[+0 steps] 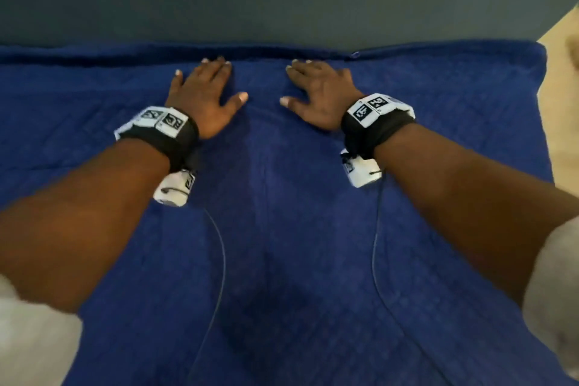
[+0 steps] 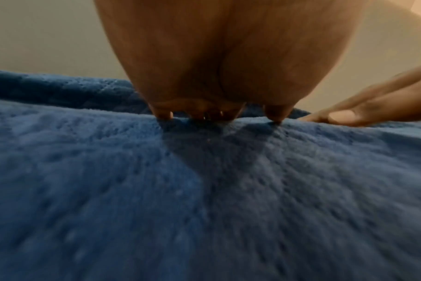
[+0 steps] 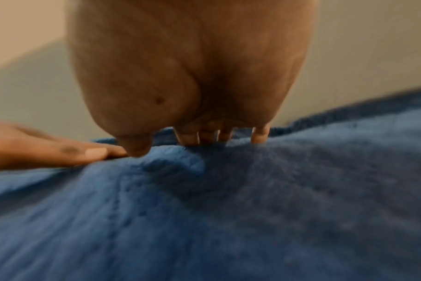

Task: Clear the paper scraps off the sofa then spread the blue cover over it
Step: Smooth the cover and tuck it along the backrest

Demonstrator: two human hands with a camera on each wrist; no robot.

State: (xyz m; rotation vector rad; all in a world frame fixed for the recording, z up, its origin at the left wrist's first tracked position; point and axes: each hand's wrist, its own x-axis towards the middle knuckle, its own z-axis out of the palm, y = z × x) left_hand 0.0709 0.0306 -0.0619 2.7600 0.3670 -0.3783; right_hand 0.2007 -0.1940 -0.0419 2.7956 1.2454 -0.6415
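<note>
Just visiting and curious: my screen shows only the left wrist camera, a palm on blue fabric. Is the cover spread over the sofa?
Observer: The head camera shows the cover spread across nearly the whole picture, hiding whatever lies beneath.
Visitor: What is the other hand doing?
Observer: The right hand lies palm down, fingers spread, beside the left hand, with a gap between the thumbs.
Visitor: Is the fabric smooth there?
Observer: Not quite. The right wrist camera shows a small raised fold close to the right thumb.
</note>
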